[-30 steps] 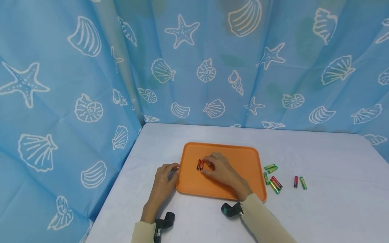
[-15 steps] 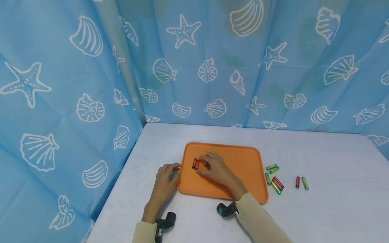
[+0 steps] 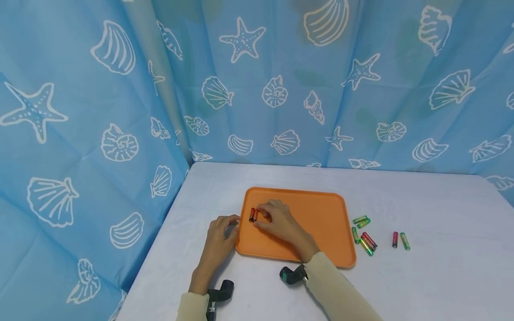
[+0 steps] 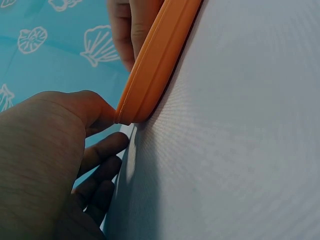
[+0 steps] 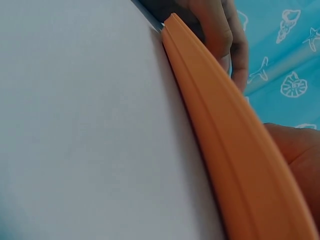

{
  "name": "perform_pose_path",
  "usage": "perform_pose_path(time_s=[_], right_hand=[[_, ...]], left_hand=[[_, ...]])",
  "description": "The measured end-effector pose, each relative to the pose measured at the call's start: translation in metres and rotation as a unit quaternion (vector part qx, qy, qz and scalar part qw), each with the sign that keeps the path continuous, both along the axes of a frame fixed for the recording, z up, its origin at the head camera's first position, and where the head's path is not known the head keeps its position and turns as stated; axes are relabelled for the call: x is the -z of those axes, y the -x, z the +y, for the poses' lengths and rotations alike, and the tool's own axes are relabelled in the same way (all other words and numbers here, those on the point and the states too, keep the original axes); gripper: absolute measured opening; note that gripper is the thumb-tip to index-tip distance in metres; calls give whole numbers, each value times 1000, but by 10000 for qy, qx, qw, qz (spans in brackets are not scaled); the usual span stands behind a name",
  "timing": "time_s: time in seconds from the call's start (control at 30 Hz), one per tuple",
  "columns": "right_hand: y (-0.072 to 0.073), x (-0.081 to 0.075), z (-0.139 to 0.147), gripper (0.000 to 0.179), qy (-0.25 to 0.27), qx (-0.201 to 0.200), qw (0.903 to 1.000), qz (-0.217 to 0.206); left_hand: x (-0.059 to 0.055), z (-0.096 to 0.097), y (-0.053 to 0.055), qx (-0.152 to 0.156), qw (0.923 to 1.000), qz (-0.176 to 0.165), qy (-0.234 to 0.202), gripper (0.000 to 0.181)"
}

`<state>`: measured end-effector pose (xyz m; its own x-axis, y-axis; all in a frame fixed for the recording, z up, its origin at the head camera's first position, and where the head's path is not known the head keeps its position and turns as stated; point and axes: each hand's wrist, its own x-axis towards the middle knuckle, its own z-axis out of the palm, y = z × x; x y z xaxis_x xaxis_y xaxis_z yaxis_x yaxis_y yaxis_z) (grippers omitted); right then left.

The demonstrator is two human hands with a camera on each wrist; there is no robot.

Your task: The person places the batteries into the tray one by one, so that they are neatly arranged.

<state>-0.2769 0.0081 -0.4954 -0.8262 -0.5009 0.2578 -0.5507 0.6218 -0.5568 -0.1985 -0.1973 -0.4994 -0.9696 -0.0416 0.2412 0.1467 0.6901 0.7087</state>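
While I monitor remotely, the right hand (image 3: pixel 277 223) is over the orange tray (image 3: pixel 317 218), thumb and a finger pinching the inner red battery (image 3: pixel 255 216) end to end: finger at the far end, thumb at the near end. Outer red battery (image 3: pixel 251 215) lies just beside it, on the left; can't tell if the two touch. Both sit inside the tray, near its left rim, roughly parallel to that side.

Left hand (image 3: pixel 218 240) is at the tray's left rim, fingers bent, tips at the edge. Left wrist view: one digit touches the tray corner, others loosely curled below; can't tell if it's gripping or just resting there. Right wrist view is mostly tray wall, with the batteries hidden.

Off the tray's right side, on the white tablecloth (image 3: pixel 425 285): a loose bunch of green and red batteries (image 3: pixel 366 247) close to the rim, then a red one (image 3: pixel 395 240) and a green one (image 3: pixel 405 241) side by side farther right. Blue shell-print curtain (image 3: pixel 257 116) behind. I see cream sleeves (image 3: pixel 339 290), black wrist cameras (image 3: pixel 220 292).
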Motion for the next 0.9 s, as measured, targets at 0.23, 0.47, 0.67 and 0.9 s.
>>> perform_pose_path(time_s=[0.23, 0.47, 0.67, 0.9], right_hand=[[2, 0, -8, 35, 13, -57, 9999, 82], [1, -2, -15, 34, 55, -103, 9999, 47], [3, 0, -21, 33, -1, -100, 9999, 31], [5, 1, -24, 32, -7, -93, 10000, 27]], left_hand=[[-2, 0, 0, -22, 10000, -60, -15, 28], [-2, 0, -1, -32, 9999, -104, 16, 28], [-1, -1, 0, 53, 10000, 24, -44, 27], [2, -4, 2, 138, 9996, 257, -38, 27]])
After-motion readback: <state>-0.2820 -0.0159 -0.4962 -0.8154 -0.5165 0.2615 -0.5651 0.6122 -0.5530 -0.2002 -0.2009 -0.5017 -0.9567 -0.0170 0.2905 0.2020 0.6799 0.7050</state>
